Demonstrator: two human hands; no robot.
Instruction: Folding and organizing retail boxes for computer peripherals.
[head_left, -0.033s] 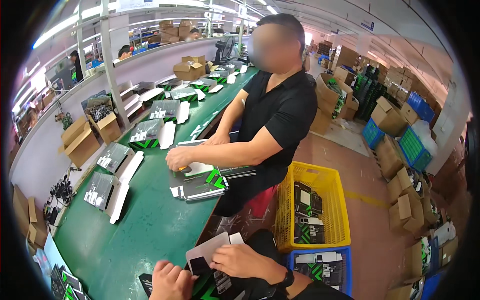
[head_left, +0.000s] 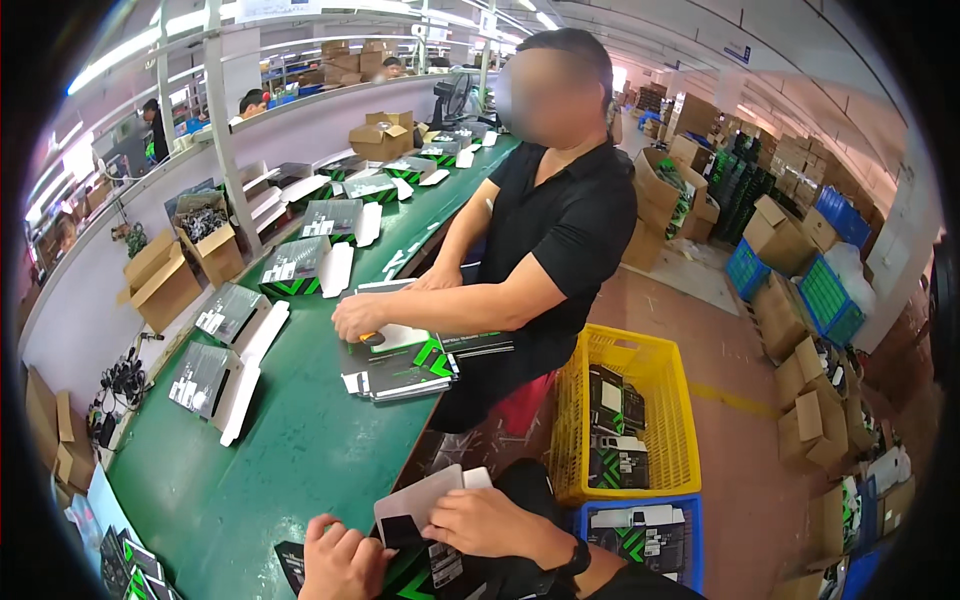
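Note:
A black and green carton [head_left: 445,565] is in front of me at the lower edge, its pale inner flap [head_left: 425,500] standing up. My right hand [head_left: 485,520] is closed on that flap, fingers curled over its side. On the carton's left, my left hand [head_left: 345,560] has its fingers curled in against the carton's edge; part of the grip is hidden. A dark rectangular patch [head_left: 402,532] shows on the flap between my hands. Across the table corner, a co-worker's hand [head_left: 357,318] holds a small orange tool [head_left: 372,339] over a stack of flattened cartons [head_left: 410,370].
Formed cartons with raised flaps [head_left: 210,380] line the green table [head_left: 300,440]. A yellow crate [head_left: 690,440] and a blue crate [head_left: 697,540], both holding flat cartons, stand on the floor to my right. Brown boxes [head_left: 165,285] sit along the table's far-left side.

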